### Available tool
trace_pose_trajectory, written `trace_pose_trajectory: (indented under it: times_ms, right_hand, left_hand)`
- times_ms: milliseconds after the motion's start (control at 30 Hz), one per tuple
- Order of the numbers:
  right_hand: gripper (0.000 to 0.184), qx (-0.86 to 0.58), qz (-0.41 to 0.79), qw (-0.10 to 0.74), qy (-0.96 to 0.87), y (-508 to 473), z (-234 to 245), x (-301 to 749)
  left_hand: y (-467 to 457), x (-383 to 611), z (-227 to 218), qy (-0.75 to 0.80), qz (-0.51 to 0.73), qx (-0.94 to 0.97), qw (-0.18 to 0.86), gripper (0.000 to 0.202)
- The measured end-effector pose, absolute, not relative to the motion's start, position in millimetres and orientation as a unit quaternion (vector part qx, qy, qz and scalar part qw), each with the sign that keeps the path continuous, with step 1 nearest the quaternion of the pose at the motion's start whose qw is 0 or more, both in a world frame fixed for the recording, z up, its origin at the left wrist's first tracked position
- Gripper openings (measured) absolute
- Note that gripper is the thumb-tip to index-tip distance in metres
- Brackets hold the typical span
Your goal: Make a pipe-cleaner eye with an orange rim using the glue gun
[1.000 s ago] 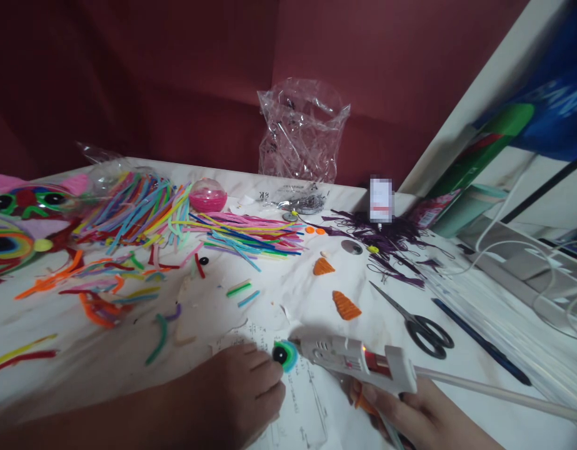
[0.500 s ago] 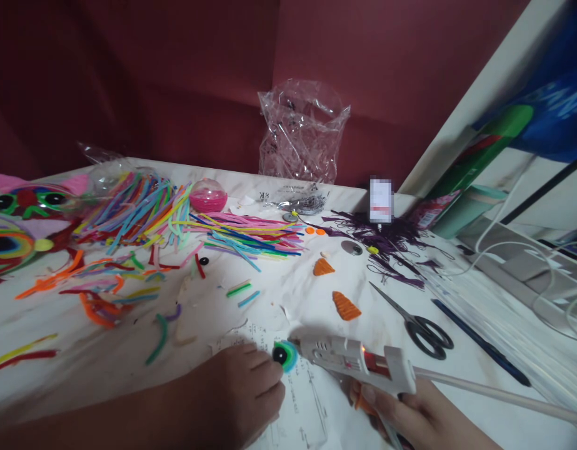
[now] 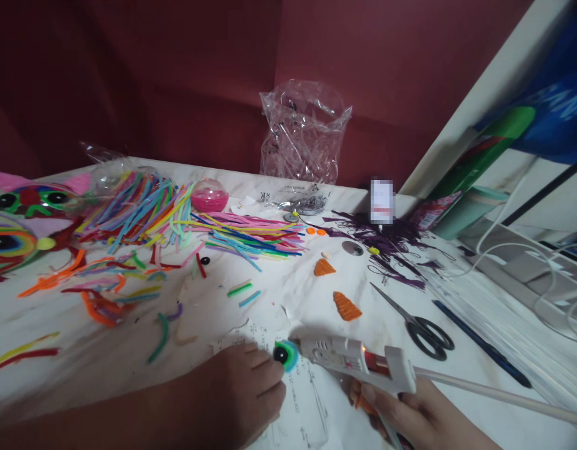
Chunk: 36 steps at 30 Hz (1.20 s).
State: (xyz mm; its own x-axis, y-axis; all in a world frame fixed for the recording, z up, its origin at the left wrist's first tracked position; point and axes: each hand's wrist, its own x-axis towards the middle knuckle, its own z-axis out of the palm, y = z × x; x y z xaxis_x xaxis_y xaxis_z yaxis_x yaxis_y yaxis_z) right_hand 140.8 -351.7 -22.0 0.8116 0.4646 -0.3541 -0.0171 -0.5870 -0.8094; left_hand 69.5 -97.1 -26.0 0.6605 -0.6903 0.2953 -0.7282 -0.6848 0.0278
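Pinched in the fingers of my left hand [image 3: 248, 387] is a small craft eye [image 3: 286, 356], a black centre with green and blue pipe-cleaner bands round it. My right hand [image 3: 405, 406] is wrapped round the handle of a white hot glue gun [image 3: 354, 359], which has an orange trigger and a small lit orange light. The gun's nozzle points left, right at the eye's outer blue edge. A long glue stick [image 3: 494, 390] runs out of its back. Beneath both hands lies a printed paper sheet [image 3: 307, 412].
Black scissors [image 3: 429, 337] and a dark blue pen-like tool [image 3: 485, 344] lie to the right. Two orange pieces [image 3: 347, 306] sit beyond the gun. Pipe cleaners [image 3: 138, 212] fill the left and middle back, near cat-like masks [image 3: 30, 199]. Purple strands [image 3: 391, 234] lie back right.
Almost nothing differs. The whole view has shifted very slightly; both hands, the eye and the glue gun keep their positions.
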Motion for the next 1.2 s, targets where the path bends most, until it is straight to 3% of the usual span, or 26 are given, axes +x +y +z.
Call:
trace_pose_trajectory:
  times_ms: [1200]
  right_hand:
    - [0.043,-0.847,0.277,0.434,-0.130,-353.0,-22.9,141.1]
  left_hand:
    - [-96.7,69.8,-26.2,-0.393,0.120,0.910,0.062,0.019]
